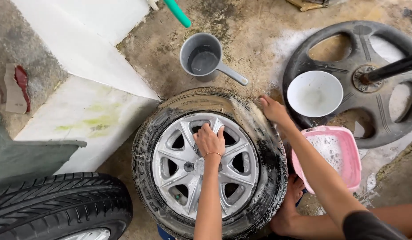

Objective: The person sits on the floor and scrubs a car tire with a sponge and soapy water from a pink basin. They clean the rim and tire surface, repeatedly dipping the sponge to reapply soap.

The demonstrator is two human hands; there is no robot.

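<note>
Wheel [206, 164] laid flat on floor, rim upward | left hand [209, 140] closed, pressed on silver rim [170, 166] | right hand [272, 109] flat, open, steadying soapy tyre [268, 146]; nothing grasped.

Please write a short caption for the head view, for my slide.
Left hand scrubs the silver wheel rim while right hand steadies the soapy tyre, beside a pink basin.

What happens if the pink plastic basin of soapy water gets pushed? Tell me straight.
The pink plastic basin probably slides easily: the concrete floor around it looks wet and sudsy. Its foamy water would likely slosh over the rim, since the foam sits fairly high. It looks thin-walled, so it may flex when gripped, and it is likely heavier than it looks.
</note>
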